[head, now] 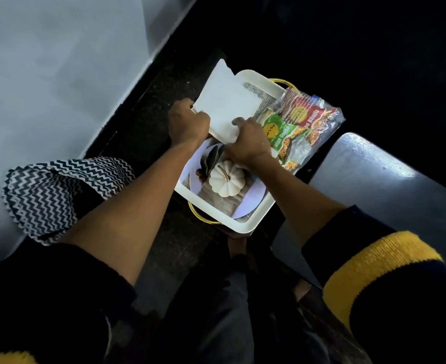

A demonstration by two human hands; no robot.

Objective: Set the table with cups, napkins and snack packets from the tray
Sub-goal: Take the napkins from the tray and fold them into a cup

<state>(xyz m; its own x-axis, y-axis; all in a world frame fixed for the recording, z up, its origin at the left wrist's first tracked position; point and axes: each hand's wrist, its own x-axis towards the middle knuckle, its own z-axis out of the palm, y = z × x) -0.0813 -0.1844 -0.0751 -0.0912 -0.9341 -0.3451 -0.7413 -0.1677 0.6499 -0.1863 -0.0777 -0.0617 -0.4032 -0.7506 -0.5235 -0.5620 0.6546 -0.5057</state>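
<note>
A white tray (253,77) with gold handles sits on a dark floor-level surface below me. A stack of white napkins (227,106) is lifted over its far half. My left hand (187,122) grips the stack's left edge and my right hand (248,143) grips its near corner. Several snack packets (303,124), green, red and clear, lie over the tray's right rim. The tray's printed bottom shows a white pumpkin (225,179) on a plate picture. No cups are in view.
A pale grey wall (45,88) runs along the left. A zigzag black-and-white cloth (51,190) hangs by my left arm. A grey-blue seat or bench (374,185) stands at the right. The far side is dark.
</note>
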